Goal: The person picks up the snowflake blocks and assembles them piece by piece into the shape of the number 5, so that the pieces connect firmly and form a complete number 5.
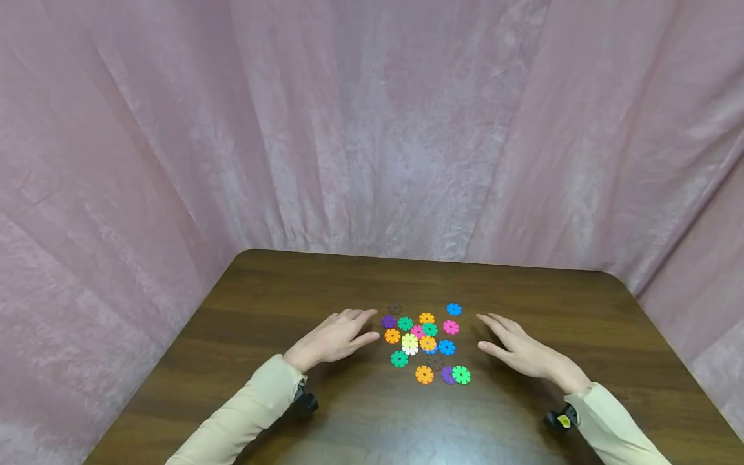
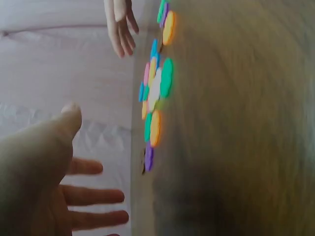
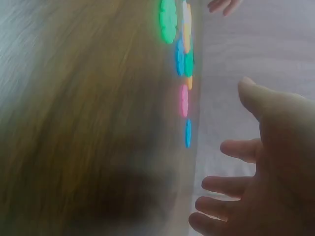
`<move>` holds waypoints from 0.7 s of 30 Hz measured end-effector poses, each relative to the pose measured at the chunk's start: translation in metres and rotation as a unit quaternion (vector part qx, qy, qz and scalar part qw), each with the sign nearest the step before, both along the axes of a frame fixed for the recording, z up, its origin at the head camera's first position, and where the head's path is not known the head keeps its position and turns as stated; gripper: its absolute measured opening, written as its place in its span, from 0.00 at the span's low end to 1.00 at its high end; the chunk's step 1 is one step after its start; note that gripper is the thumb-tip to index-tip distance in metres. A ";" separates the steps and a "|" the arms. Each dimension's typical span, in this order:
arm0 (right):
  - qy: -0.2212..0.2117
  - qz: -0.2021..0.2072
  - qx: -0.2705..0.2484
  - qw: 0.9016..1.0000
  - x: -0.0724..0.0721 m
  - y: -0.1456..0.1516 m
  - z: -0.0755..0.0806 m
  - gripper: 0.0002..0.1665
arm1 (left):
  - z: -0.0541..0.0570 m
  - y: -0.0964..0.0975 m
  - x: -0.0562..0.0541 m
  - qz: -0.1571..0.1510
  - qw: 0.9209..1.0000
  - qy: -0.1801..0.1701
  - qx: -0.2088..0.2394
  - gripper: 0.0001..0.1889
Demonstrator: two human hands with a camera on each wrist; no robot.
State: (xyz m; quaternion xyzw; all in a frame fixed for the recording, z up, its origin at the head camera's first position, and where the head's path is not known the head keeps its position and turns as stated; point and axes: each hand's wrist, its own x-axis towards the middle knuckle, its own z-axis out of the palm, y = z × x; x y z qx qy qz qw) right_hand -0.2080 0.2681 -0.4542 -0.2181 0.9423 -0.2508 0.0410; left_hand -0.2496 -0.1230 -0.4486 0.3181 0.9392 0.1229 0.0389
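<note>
Several flat notched plastic discs lie in a loose cluster on the wooden table, some overlapping. Among them are a purple disc [image 1: 388, 321], a blue disc [image 1: 454, 309], a pink disc [image 1: 450, 327], a pale yellow disc [image 1: 409, 341] and a light green disc [image 1: 462, 374]. My left hand [image 1: 337, 336] is just left of the cluster, nearest the purple and orange discs [image 1: 392, 336], fingers extended and holding nothing. To the right of the discs, my right hand [image 1: 526, 349] has its fingers spread, also holding nothing. Both wrist views show the hands apart from the discs.
The brown wooden table [image 1: 325, 284] has rounded far corners. Behind and beside it hangs a pink curtain [image 1: 372, 129]. A dark strap device [image 1: 305, 402] sits on the left wrist and another device [image 1: 560, 420] on the right.
</note>
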 end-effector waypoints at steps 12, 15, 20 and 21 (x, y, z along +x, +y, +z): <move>0.039 0.040 0.006 0.998 -0.008 -0.017 -0.005 0.31 | -0.001 0.021 0.003 0.000 0.998 -0.029 0.054 0.23; 0.059 0.052 0.003 0.997 -0.013 -0.020 -0.005 0.26 | -0.001 0.025 0.000 0.007 0.997 -0.039 0.060 0.21; 0.084 0.069 -0.007 0.994 -0.020 -0.026 -0.006 0.19 | 0.000 0.030 -0.006 0.011 0.995 -0.065 0.079 0.18; 0.085 0.069 -0.009 0.994 -0.021 -0.027 -0.006 0.19 | 0.000 0.031 -0.007 0.010 0.994 -0.071 0.084 0.17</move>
